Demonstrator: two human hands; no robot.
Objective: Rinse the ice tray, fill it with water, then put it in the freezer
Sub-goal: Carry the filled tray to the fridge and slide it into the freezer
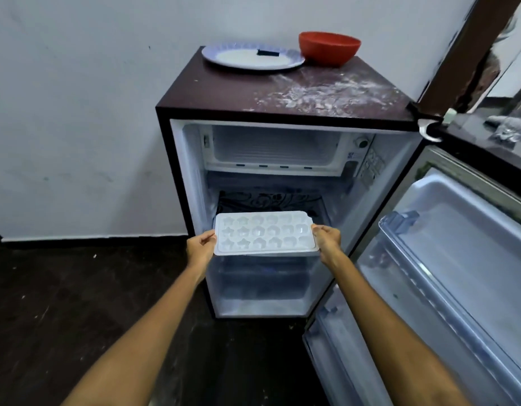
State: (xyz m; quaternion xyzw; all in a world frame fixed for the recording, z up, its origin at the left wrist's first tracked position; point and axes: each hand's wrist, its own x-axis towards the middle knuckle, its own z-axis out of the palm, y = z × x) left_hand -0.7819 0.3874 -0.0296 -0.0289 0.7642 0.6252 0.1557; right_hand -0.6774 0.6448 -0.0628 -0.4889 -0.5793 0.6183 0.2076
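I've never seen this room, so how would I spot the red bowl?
Find the small dark fridge against the white wall, door open. On its top, at the back right corner, sits the red bowl, beside a flat white plate. It is the only red, deep dish there.

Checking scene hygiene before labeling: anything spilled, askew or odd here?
Yes. White powder is scattered over the right side of the fridge top, in front of the red bowl. The ice tray, held level by left hand and right hand, looks fine.
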